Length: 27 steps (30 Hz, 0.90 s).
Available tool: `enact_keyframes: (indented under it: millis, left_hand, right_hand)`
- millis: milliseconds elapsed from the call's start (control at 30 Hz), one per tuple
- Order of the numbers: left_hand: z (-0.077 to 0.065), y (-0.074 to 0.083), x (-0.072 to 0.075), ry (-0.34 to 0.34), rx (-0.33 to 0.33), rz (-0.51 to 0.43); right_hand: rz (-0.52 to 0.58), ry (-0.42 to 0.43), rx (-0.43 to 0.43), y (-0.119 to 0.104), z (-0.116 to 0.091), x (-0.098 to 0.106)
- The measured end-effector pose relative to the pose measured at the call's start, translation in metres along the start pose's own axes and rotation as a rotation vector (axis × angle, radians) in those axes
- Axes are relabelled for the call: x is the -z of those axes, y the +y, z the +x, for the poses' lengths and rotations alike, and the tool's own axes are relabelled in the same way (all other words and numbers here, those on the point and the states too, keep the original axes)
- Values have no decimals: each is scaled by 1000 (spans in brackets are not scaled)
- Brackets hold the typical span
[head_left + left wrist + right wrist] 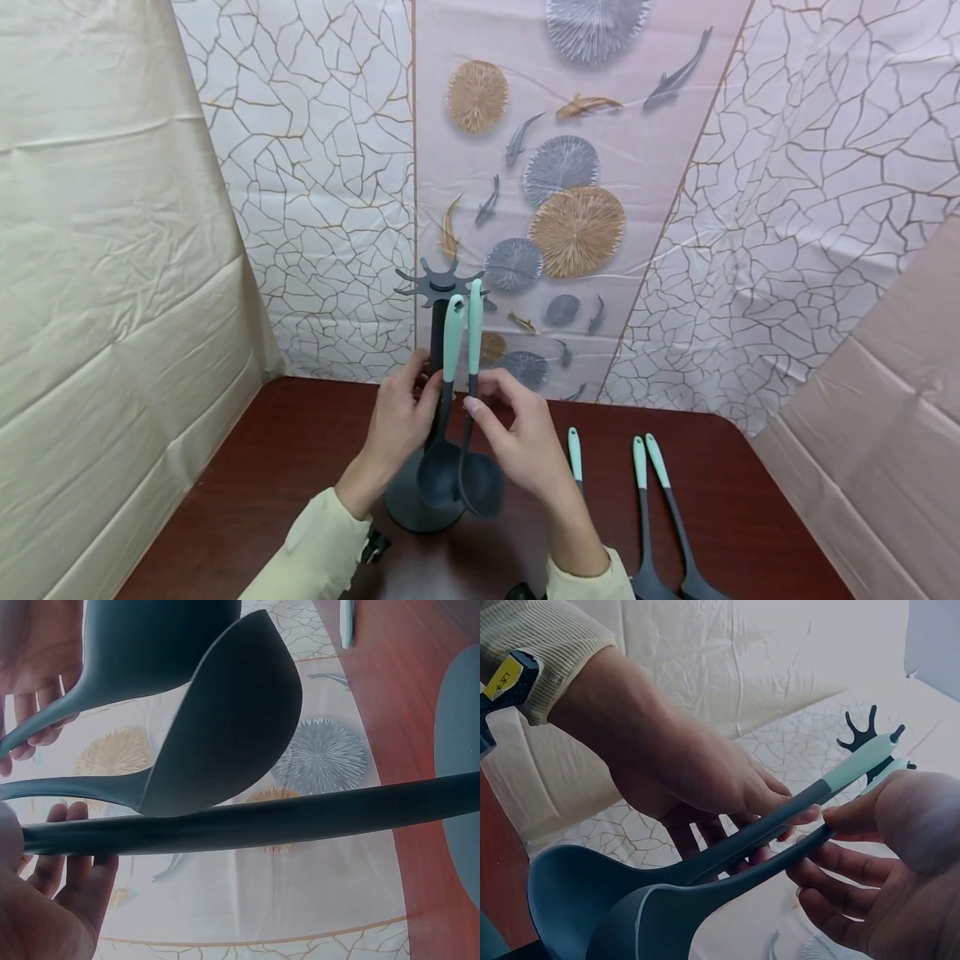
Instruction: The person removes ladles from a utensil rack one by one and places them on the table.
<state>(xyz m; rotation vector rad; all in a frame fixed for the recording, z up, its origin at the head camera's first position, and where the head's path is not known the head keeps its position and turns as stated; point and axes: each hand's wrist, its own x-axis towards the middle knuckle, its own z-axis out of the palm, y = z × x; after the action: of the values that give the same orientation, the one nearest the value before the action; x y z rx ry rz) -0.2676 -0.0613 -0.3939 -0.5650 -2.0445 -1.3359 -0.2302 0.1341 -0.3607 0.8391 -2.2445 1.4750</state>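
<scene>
Pale sleeves (318,546) come nearest to us, just in front of the dark stand (437,342). We see the left hand (397,417) with its fingers curled round the stand's pole, maybe so it won't tip. One ladle (453,342) is close beside that pole, bowl down (we can't tell if it is hooked on). Right of the stand, the right hand (525,433) pinches a second ladle (475,342) by its neck, likely so the mint handle points up. Further right of the stand, three more tools (643,508) lie on the desk (292,467), perhaps to give us room.
</scene>
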Motion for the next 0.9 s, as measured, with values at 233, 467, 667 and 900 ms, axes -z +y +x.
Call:
enact_keyframes:
  millis: [233, 467, 667, 900]
  left_hand:
    - [0, 0, -1, -6, 10, 3]
    - [1, 2, 0, -8, 15, -5]
    - [1, 2, 0, -10, 8, -3]
    - [0, 1, 0, -10, 2, -7]
  right_hand:
    - [15, -9, -5, 0, 0, 2]
    - [11, -6, -3, 2, 0, 4]
    - [12, -9, -10, 2, 1, 6]
    - [11, -10, -3, 4, 0, 10]
